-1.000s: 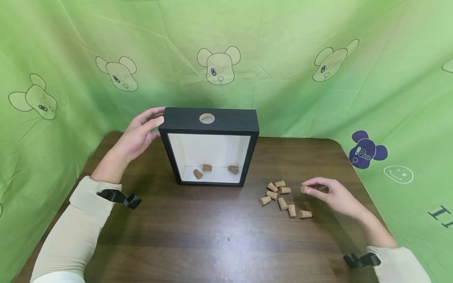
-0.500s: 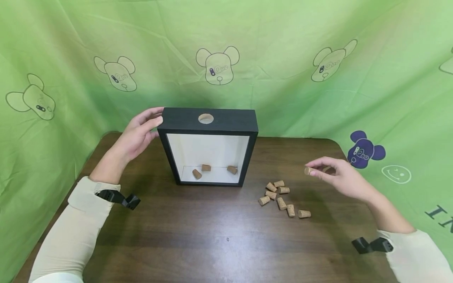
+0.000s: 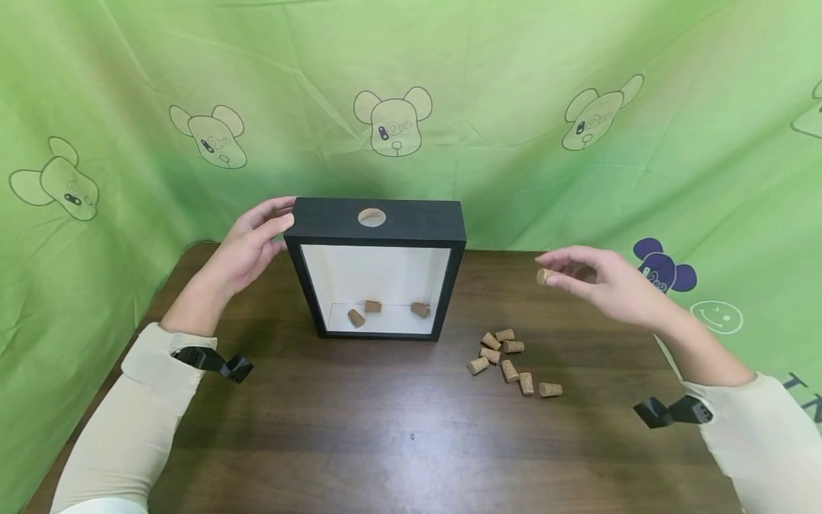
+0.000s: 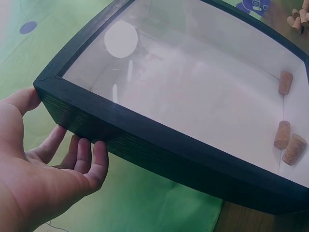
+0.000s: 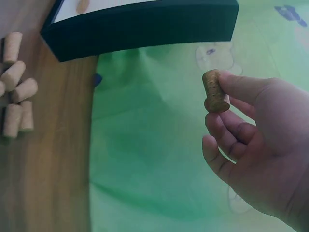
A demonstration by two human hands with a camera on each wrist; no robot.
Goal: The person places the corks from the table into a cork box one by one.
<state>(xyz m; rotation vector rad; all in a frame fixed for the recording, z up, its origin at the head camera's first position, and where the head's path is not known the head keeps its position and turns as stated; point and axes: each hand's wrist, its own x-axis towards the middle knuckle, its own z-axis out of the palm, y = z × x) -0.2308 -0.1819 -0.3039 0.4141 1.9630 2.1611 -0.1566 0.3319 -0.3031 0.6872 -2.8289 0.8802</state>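
My left hand point(image 3: 247, 246) grips the upper left corner of a black box frame point(image 3: 424, 220) with a clear front, which stands upright on the table. In the left wrist view, the thumb is at the corner and the fingertips lie against the side wall. A round hole point(image 3: 372, 218) opens in the box's top, and three corks point(image 3: 420, 310) lie inside on the white floor. Raised over the right of the table, my right hand point(image 3: 600, 282) pinches one cork point(image 5: 216, 92) between thumb and fingers, apart from the box.
Several loose corks point(image 3: 509, 370) lie in a cluster on the brown wooden table point(image 3: 359, 421), right of the box. Behind the table hangs a green cloth point(image 3: 501, 164) printed with bear heads.
My right hand has lifted the pinched cork up from beside the loose corks, rising and then shifting left. The left hand and the box stay in place.
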